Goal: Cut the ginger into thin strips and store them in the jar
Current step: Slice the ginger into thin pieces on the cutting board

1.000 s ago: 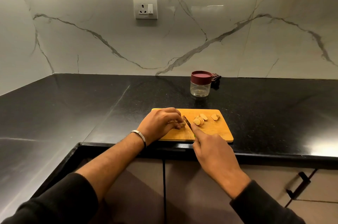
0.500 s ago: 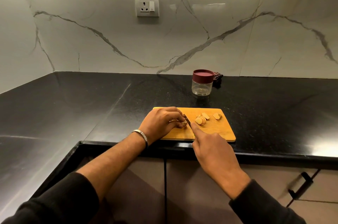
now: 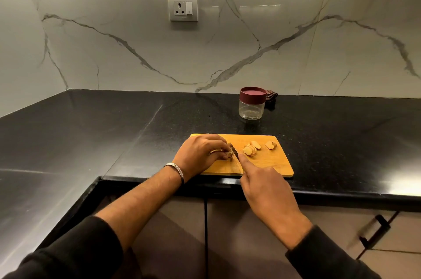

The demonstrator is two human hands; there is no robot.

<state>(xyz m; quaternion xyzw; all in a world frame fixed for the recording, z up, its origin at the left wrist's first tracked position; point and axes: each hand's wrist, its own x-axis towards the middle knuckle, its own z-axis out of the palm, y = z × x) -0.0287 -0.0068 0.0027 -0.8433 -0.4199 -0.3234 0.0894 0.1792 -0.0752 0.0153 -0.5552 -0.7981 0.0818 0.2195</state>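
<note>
Sitting on the cutting board [image 3: 268, 165], the ginger [image 3: 229, 154] is pinched under the curled fingers of the left hand [image 3: 200, 153]. The knife [image 3: 234, 152] blade stands just right of it, on the side of the cut slices [image 3: 250, 149]. The right hand [image 3: 266, 187] is wrapped round the knife, one finger along its top. The ginger's long way is hidden. The jar [image 3: 252, 105], lid on, waits behind the board on the bench [image 3: 114, 130].
</note>
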